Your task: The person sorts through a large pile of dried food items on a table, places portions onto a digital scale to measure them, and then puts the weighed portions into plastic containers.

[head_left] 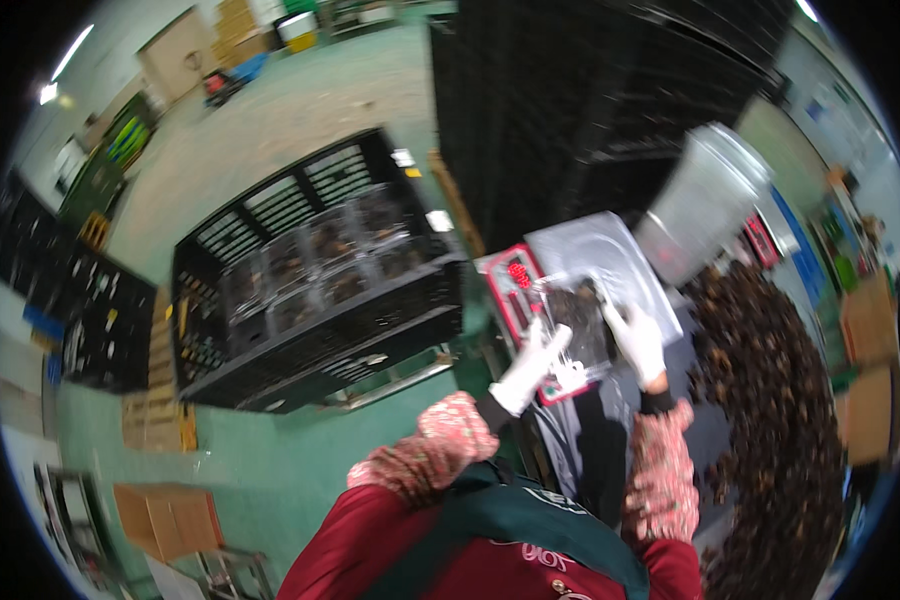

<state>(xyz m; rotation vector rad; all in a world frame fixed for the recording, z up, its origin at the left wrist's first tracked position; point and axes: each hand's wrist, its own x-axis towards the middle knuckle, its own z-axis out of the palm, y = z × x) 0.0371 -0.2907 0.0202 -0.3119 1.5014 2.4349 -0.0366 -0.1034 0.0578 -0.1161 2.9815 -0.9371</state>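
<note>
The heap of dark pieces [775, 430] covered the right side of your surface [708, 435]; a careless elbow could have swept some off. The black crate [330, 352] stood beyond its left edge. Near that edge sat the red-edged scale [505, 292], where a leaning wrist might have skewed a reading. The clear pack [580, 312] lay over it, likely to spill if lifted lopsidedly. Your left hand [532, 368] had its fingers spread; whether your right hand [638, 340] pinched the pack, I couldn't tell.
</note>
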